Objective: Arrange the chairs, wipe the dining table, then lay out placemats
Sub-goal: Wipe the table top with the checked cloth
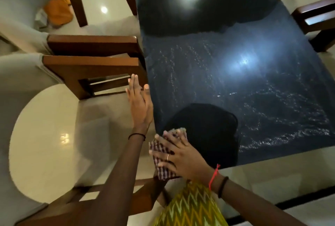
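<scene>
The dark glossy dining table (235, 80) fills the middle and right of the view, streaked with wet wipe marks. My right hand (179, 155) presses a checked cloth (161, 164) flat on the table's near left corner, fingers spread over it. My left hand (139, 102) is held flat and straight-fingered beside the table's left edge, holding nothing. Wooden chairs (90, 68) with grey covers stand along the left side, their backs close to the table edge. Another chair (315, 17) stands on the right side.
A brown wooden chair frame (143, 196) lies below my arms at the near corner. An orange item (59, 10) rests on a grey seat at the far left. Glossy cream floor tiles (47, 144) show on the left.
</scene>
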